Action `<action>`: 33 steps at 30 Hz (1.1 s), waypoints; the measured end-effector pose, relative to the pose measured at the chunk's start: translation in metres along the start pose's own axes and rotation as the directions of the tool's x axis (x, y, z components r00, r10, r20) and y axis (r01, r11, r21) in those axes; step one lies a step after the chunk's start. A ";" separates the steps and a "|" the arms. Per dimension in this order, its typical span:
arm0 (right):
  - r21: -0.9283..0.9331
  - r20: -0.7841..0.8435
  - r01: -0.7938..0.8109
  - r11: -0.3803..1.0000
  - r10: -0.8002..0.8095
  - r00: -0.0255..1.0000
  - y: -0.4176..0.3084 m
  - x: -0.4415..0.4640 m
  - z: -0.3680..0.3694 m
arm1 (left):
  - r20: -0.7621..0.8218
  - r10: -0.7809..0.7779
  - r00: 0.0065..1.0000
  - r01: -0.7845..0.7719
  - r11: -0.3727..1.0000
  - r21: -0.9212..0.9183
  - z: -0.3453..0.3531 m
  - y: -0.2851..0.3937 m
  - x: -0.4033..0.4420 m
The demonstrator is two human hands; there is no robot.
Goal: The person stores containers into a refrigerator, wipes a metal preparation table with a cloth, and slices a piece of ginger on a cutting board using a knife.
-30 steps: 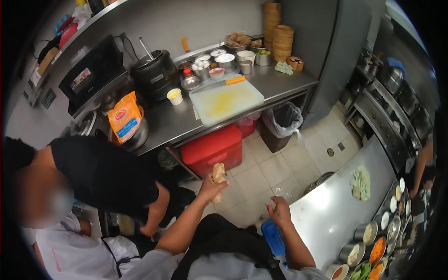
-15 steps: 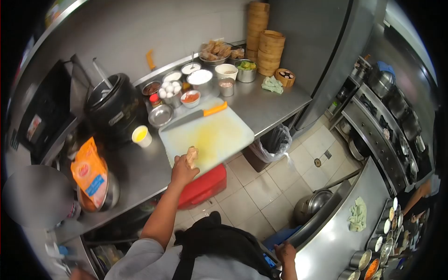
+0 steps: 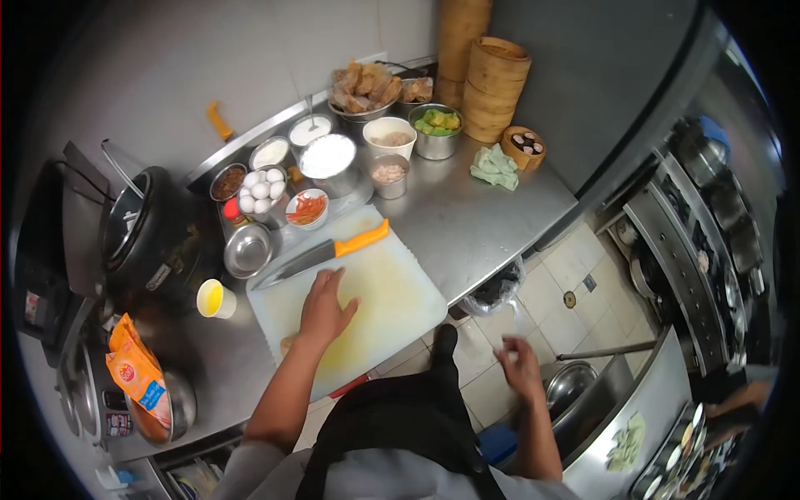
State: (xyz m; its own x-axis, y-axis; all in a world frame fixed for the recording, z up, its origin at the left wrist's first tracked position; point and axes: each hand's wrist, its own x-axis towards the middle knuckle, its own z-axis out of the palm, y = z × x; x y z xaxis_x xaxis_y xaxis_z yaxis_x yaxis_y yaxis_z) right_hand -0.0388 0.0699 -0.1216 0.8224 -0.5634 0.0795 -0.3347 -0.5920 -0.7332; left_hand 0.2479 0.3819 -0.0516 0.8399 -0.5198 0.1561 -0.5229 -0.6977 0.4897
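While a stainless-steel counter [image 3: 517, 208] stretches across the scene, a large black cooker [image 3: 162, 242] stands at its left and a white cutting board [image 3: 392, 292], stained yellow, lies near its front edge. Toward the back right, a stack of bamboo steamers [image 3: 497, 92] rises near a folded green cloth [image 3: 494, 167]. At the left, an orange bag [image 3: 136, 367] sits in a metal bowl [image 3: 180, 407].

The left hand [image 3: 327, 310] is over the board, palm down, fingers spread and grip released, with its fingertips near the blade of an orange-handled knife [image 3: 321, 255] lying along the far side; whether the palm touches the board I cannot tell. The right hand [image 3: 519, 364], slightly blurred, is over the floor, away from the counter, fingers loosely bent around nothing visible. Behind the knife are a container of white eggs [image 3: 262, 192] and a small bowl of red strips [image 3: 307, 209]. Smallest, a tan lump of food [image 3: 287, 343] lies at the board's left edge, beside the left wrist and partly hidden.
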 end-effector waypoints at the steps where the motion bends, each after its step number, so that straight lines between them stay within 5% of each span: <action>1: 0.024 0.032 -0.036 0.999 0.036 0.999 -0.008 0.054 -0.002 | -0.012 -0.022 1.000 0.021 0.993 -0.116 0.007 0.010 0.025; 2: 0.135 -0.032 0.159 0.978 -0.156 0.987 -0.007 0.110 0.004 | -0.005 -0.054 0.999 0.054 0.993 -0.107 0.020 0.014 0.047; 3: 0.244 0.020 0.081 0.966 -0.089 0.996 -0.017 0.167 0.008 | -0.011 -0.074 0.997 0.074 0.997 -0.034 0.038 0.012 0.072; 4: 0.132 -0.099 0.322 0.937 -0.311 0.945 -0.008 0.227 0.020 | -0.018 -0.092 0.996 0.092 0.995 0.043 0.054 0.011 0.094; 7: -0.112 -0.162 0.415 0.903 -0.428 0.889 0.000 0.385 0.048 | 0.093 -0.266 0.960 0.241 0.946 0.214 0.080 0.005 0.132; 9: -0.481 -0.252 0.274 0.833 -0.431 0.866 0.023 0.458 0.080 | 0.147 -0.355 0.923 0.288 0.893 0.347 0.076 0.015 0.146; 11: -0.477 -0.152 0.154 0.865 -0.254 0.955 0.022 0.478 0.084 | 0.215 -0.464 0.859 0.333 0.827 0.454 0.061 0.026 0.131; 13: -0.440 0.014 0.082 0.894 -0.084 0.996 0.010 0.475 0.079 | 0.062 -0.345 0.937 0.287 0.858 0.426 0.033 0.049 0.123; 16: -0.313 -0.012 0.307 0.899 -0.327 0.945 0.036 0.448 0.091 | -0.379 -0.257 0.889 0.369 0.891 0.263 -0.036 0.061 0.080; 18: 0.001 0.301 0.309 0.951 -0.295 0.907 -0.001 0.406 0.080 | -0.619 -0.268 0.738 0.363 0.932 0.029 -0.085 0.051 0.032; 19: 0.140 0.445 0.256 0.956 -0.292 0.846 -0.022 0.384 0.080 | -0.712 -0.158 0.684 0.318 0.943 0.096 -0.115 0.055 0.013; 20: 0.455 0.536 0.022 0.890 -0.294 0.792 -0.044 0.361 0.088 | -0.758 -0.127 0.640 0.307 0.946 0.101 -0.137 0.057 -0.010; 21: 0.448 0.593 -0.031 0.894 -0.271 0.758 -0.090 0.337 0.086 | -0.815 -0.104 0.570 0.361 0.923 0.135 -0.152 0.062 -0.033; 25: 0.425 0.671 0.230 0.876 -0.475 0.569 -0.215 0.280 0.136 | -0.908 -0.330 0.257 0.303 0.920 -0.248 -0.164 0.076 -0.112; 27: 0.400 0.504 0.648 0.649 -0.746 0.435 -0.243 0.266 0.199 | -0.906 -0.381 0.186 0.235 0.912 -0.336 -0.159 0.081 -0.141; 29: 0.463 0.453 0.756 0.463 -0.856 0.248 -0.267 0.251 0.260 | -0.914 -0.384 0.128 0.160 0.918 -0.363 -0.154 0.081 -0.167; 33: 0.193 0.617 0.891 0.411 -0.757 0.216 -0.271 0.219 0.283 | -0.849 -0.528 0.013 0.020 0.849 -0.528 -0.151 0.074 -0.223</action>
State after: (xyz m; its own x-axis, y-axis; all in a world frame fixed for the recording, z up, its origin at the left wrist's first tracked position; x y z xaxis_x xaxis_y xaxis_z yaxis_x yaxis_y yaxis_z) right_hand 0.3625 0.2700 -0.0962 0.7145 0.6822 0.1552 0.6839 -0.6341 -0.3608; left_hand 0.0440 0.5204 0.0792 0.4110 0.7799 0.4721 -0.3507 -0.3427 0.8715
